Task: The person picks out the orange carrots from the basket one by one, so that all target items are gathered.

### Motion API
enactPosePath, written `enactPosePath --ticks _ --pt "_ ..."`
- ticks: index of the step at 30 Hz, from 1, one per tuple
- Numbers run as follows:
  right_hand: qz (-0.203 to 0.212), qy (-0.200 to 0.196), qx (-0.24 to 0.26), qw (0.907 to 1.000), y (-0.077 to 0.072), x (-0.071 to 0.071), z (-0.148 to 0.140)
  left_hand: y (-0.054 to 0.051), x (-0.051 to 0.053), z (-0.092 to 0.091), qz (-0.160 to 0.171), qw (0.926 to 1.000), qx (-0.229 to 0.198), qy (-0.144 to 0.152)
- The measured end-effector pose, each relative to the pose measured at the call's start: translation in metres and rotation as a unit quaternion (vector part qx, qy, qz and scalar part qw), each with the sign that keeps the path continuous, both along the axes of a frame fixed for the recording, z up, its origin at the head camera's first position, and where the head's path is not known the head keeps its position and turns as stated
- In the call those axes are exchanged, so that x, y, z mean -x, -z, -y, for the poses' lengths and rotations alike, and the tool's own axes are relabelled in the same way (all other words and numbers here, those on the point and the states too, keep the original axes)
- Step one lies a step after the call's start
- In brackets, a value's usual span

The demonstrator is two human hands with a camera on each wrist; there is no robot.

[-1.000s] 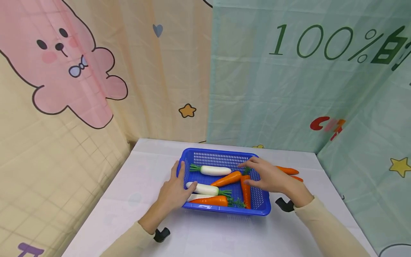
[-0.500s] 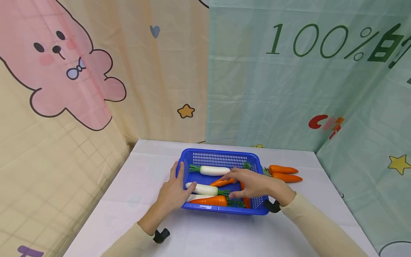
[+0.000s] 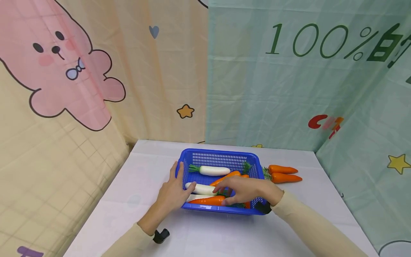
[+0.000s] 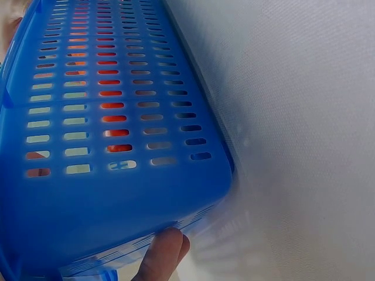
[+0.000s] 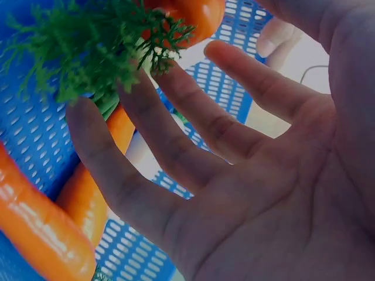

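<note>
A blue perforated basket [image 3: 221, 210] holds several carrots and white radishes with green tops. My left hand [image 3: 173, 189] rests at its left end, fingers along the outer wall and thumb over the rim. In the left wrist view, fingertips [image 4: 166, 249] touch the basket's outside. My right hand [image 3: 245, 189] reaches over the front of the basket, fingers bent loosely downward. Beneath it lies the front carrot [image 3: 205, 201], beside a white radish [image 3: 202, 189]. In the right wrist view, spread fingers [image 5: 158, 132] meet the feathery carrot greens [image 5: 88, 50], without a visible grip.
Another white radish [image 3: 214, 171] lies near the basket's back wall. One carrot [image 3: 224, 177] slants across the middle. Outside, right of the basket, two carrots [image 3: 282, 169] lie on the white table [image 3: 128, 200]. Printed curtains [image 3: 263, 96] stand behind and beside the table.
My right hand has moved left and toward me, from the carrot at the basket's right end to the front carrot's greens. My left hand has kept its place on the basket.
</note>
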State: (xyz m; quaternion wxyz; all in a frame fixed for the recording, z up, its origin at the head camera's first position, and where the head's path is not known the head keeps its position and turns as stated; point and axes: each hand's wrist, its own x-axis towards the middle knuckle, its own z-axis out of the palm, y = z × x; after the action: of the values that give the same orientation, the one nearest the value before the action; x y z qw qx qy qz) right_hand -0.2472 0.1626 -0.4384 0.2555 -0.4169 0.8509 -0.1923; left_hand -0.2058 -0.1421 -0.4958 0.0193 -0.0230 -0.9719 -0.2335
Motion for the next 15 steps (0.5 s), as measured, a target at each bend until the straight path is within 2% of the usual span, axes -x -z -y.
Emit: enactPosePath --ticks 9,15 --pt "-0.012 -0.006 -0.027 0.9995 0.001 0.004 0.011 0.001 0.0 0.001 -0.003 1.0 0.0 -0.001" --pt "-0.008 0.004 -0.046 0.9989 0.001 0.003 0.015 0.002 0.001 0.001 -0.003 1.0 -0.005 0.0"
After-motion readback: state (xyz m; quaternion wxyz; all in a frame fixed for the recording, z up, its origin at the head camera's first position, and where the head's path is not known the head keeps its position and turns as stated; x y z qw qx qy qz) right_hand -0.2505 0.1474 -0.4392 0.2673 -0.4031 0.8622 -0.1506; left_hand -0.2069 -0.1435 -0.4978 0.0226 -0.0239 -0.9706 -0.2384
